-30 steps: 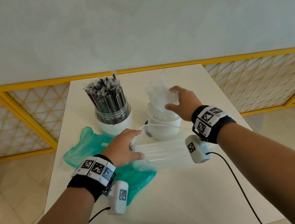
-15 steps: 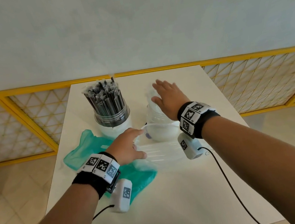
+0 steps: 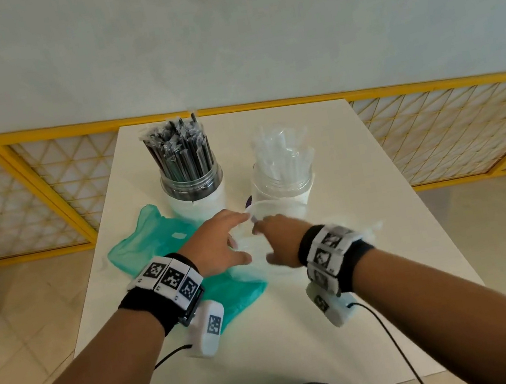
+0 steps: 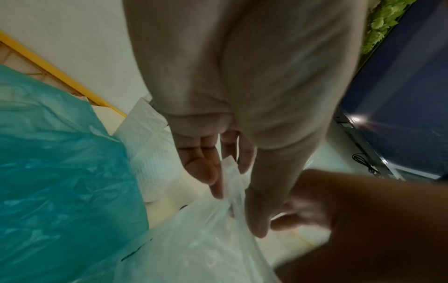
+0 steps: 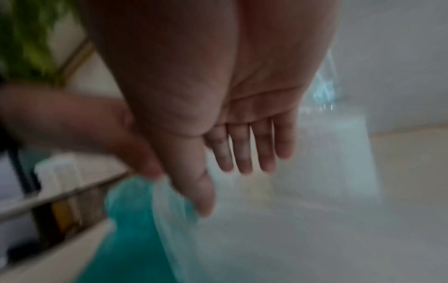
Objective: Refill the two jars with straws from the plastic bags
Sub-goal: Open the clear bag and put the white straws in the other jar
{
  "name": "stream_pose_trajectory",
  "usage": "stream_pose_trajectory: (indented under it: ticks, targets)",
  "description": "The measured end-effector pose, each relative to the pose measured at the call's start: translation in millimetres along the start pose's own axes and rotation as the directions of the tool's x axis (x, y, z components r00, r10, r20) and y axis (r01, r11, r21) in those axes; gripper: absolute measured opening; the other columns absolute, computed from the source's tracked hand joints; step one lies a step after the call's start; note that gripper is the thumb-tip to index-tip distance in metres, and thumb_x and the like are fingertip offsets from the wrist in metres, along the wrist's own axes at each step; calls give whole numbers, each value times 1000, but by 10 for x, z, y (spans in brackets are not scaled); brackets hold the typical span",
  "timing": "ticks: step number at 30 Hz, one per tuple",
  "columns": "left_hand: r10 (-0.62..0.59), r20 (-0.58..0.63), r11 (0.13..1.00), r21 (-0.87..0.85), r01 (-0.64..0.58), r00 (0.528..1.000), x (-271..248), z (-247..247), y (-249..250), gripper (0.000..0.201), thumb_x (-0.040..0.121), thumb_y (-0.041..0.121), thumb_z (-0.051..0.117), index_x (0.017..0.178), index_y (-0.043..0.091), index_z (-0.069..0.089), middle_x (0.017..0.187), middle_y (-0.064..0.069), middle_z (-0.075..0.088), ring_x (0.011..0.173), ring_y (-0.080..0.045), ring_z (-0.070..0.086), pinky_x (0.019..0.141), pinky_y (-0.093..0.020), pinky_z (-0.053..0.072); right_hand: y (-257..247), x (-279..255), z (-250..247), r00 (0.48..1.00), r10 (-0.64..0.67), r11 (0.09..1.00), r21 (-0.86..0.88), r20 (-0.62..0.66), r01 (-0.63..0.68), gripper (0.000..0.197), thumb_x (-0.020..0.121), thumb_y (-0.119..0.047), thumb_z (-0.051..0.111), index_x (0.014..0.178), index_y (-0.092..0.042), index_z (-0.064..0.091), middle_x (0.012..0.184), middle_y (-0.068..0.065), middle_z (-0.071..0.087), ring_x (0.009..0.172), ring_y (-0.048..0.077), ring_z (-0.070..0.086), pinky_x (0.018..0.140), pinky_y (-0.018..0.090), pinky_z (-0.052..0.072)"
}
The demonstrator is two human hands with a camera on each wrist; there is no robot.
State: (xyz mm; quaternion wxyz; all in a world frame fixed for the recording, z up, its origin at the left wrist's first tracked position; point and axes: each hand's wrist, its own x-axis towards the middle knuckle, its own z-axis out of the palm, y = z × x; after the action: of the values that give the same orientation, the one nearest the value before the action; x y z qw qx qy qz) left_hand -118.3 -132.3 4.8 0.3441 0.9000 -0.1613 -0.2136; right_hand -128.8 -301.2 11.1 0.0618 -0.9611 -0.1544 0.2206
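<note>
Two jars stand at the back of the white table point(image 3: 302, 334): the left jar point(image 3: 193, 190) is packed with black wrapped straws, the right jar point(image 3: 283, 183) holds clear wrapped straws point(image 3: 281, 150). A clear plastic bag point(image 3: 249, 247) lies in front of them, partly over a teal plastic bag point(image 3: 149, 242). My left hand point(image 3: 245, 236) pinches the clear bag's edge point(image 4: 230, 172) between thumb and index finger. My right hand point(image 3: 263, 243) hovers just right of it, fingers point(image 5: 244, 153) straight and apart over the clear bag point(image 5: 254, 239), holding nothing. What the clear bag contains is not visible.
A yellow lattice railing point(image 3: 435, 127) runs behind and beside the table. Cables point(image 3: 394, 342) trail from both wrist cameras over the near part of the table. A small purple object point(image 3: 249, 200) peeks out between the jars.
My right hand left the top of the clear-straw jar and came back down to the clear bag, beside my left hand. The left hand kept hold of the bag's edge.
</note>
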Motion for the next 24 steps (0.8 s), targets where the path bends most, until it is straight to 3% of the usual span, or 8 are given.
stream_pose_trajectory:
  ticks: [3,5,7,11,15,18,20,24]
  targets:
    - [10,11,1000,-20,-10,1000,-22,29,24,73,77,15,80,140,23,47,134,8,47,90,-14,62,88,-30,55,-31,152,325,996,-24,992,-122,82,34,100,72,-32,81,149,-13,21,152,8,34,135,29,40,113,43,32]
    - [9,3,999,-31,-8,1000,-31,47,24,69,77,14,80,138,22,50,132,6,50,88,-14,64,87,-29,55,-31,238,414,996,-3,987,-158,88,17,103,71,-33,82,149,-11,19,148,8,39,133,30,41,110,42,33]
    - [-4,-22,999,-39,4,1000,-33,44,11,67,77,17,80,137,21,51,131,6,51,89,-15,64,89,-31,55,-26,284,442,998,7,980,-197,60,5,93,75,-31,79,147,-12,24,141,8,46,129,29,44,107,41,35]
    - [-25,-59,1000,-19,24,998,-20,-9,-1,67,78,24,79,139,20,51,131,7,50,89,-15,64,90,-32,54,18,267,387,999,-49,976,-215,-24,43,54,83,-28,68,133,-18,52,131,5,51,121,26,44,100,38,41]
    - [-27,-48,1000,9,28,998,21,-60,-38,65,80,18,77,139,18,51,131,3,50,88,-16,63,89,-26,51,104,193,225,999,44,998,-49,10,-43,53,84,-19,67,133,-18,47,129,8,55,116,29,55,95,39,49]
    - [-49,-41,998,38,51,998,57,-92,-49,60,83,17,73,138,16,51,129,0,50,90,-16,61,92,-27,49,178,96,24,998,46,997,65,-48,-42,59,88,-16,62,142,-21,38,135,8,55,119,29,55,96,34,45]
    - [-58,-32,996,63,60,998,96,-110,-29,57,84,17,69,138,16,50,130,-3,50,94,-18,60,95,-29,47,216,18,-147,992,50,984,175,-120,-28,56,90,-19,62,142,-16,41,138,8,54,123,27,53,98,31,41]
    - [-77,-13,989,124,77,997,183,-137,33,58,86,19,66,141,15,48,135,-7,48,109,-23,57,100,-30,42,271,-134,-573,923,117,860,502,-366,90,32,87,-26,69,110,-5,62,103,3,65,91,18,59,74,20,37]
